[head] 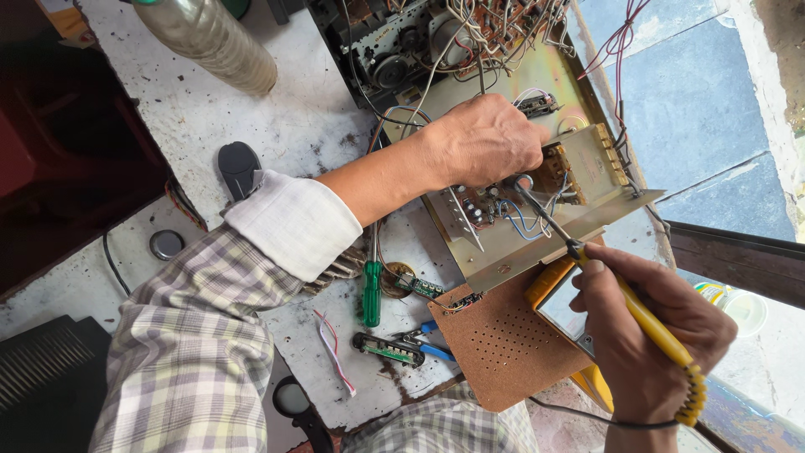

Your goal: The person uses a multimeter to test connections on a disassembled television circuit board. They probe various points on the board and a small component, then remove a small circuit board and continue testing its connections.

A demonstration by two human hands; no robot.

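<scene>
Your right hand (650,344) gripped the soldering iron (612,285), shaft slanting far-left, tip just near of your left hand (486,138), fingers curled on the circuit board (579,168).

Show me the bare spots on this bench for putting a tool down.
Free: the white benchtop between the clear plastic bottle and the dark oval object. Crowded: around the green-handled screwdriver, brown perforated board and open metal chassis, where both hands work.
</scene>
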